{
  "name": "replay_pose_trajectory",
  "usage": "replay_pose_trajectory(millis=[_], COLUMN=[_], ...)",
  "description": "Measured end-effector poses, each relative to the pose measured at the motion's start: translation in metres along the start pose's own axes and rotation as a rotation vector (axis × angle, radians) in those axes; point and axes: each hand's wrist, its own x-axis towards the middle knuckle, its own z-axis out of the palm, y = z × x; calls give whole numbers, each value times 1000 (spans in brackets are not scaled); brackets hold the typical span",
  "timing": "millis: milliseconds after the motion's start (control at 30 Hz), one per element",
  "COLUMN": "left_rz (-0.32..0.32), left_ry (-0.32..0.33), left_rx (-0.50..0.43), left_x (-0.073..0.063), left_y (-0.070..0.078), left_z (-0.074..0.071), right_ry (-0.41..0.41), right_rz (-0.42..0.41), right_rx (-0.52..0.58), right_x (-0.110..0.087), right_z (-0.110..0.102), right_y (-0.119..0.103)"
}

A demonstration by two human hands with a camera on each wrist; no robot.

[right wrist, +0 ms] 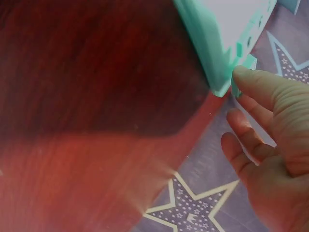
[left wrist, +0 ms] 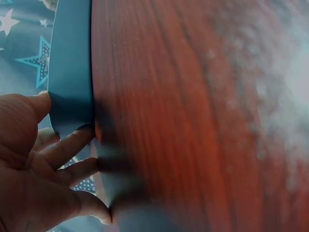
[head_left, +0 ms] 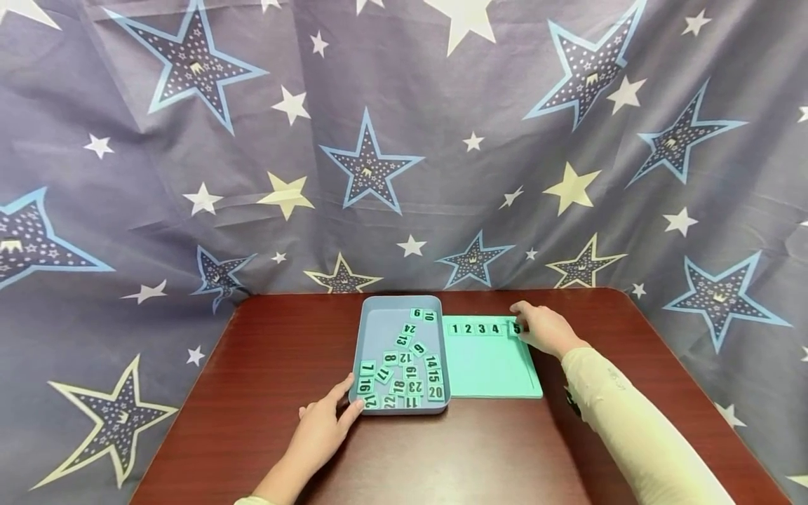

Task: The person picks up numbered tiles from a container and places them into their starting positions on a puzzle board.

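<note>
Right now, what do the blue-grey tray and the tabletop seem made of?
Blue-grey tray: probably matte plastic, given its smooth, uniformly coloured walls; painted metal remains possible.
Tabletop: glossy wood or wood-look laminate, given its reddish-brown grain and pale glare.

table (head_left: 492,456): red-brown, shiny | curtain (head_left: 410,91): grey-purple, creased (stars (head_left: 369,167), some crowned)

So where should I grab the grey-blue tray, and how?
Probably hold the tray by its left wall, coming from the left. That wall stands up, so you could pinch it with your thumb inside, while the green board sits close along the right side.
</note>
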Motion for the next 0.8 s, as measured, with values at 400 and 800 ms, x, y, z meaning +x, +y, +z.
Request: replay_pose_trajectory(millis=[400,800], left_rz=[-4,-7], left_ry=[-6,-2], left_rx=[-6,-6], left_x=[0,0], left_y=[-3,-3], left_z=[1,1], right_ry=[45,95], right_rz=[-51,-10], right_rx=[-50,-22], right_x=[6,9], right_z=[16,24], right_y=[2,-2])
